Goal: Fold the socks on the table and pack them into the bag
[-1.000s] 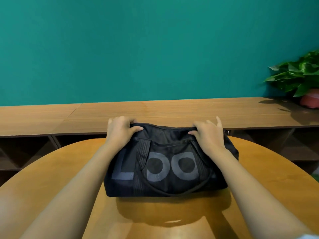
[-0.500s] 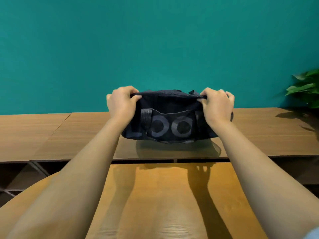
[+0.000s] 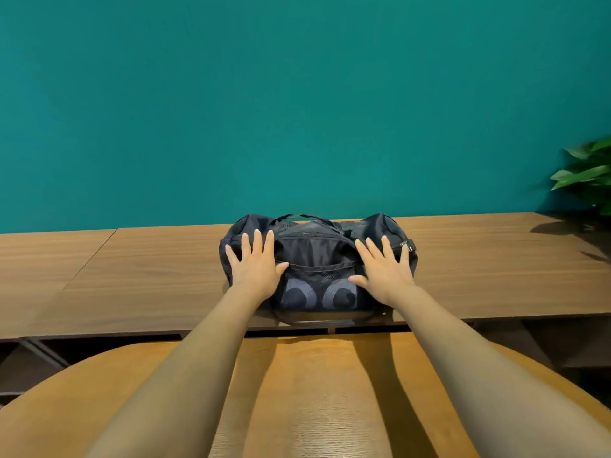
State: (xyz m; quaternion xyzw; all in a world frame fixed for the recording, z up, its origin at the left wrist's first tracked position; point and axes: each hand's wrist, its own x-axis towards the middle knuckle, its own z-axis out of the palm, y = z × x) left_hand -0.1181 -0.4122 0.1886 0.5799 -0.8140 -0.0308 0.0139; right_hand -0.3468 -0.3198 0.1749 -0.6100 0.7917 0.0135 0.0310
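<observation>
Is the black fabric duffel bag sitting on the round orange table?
No, the black fabric duffel bag rests on the long brown wooden counter farther back.

bag (image 3: 314, 256) print: only two grey rings show, the rest is under the left hand (image 3: 256, 269) and right hand (image 3: 383, 272)
plant (image 3: 585, 176): chopped off by the right edge
near table (image 3: 317, 408): runs off the bottom

Single head-worn wide-angle view, facing forward and down, round orange wooden bench (image 3: 317, 408) close below, long brown wooden bench (image 3: 148, 276) beyond, teal wall (image 3: 297, 94) behind
</observation>
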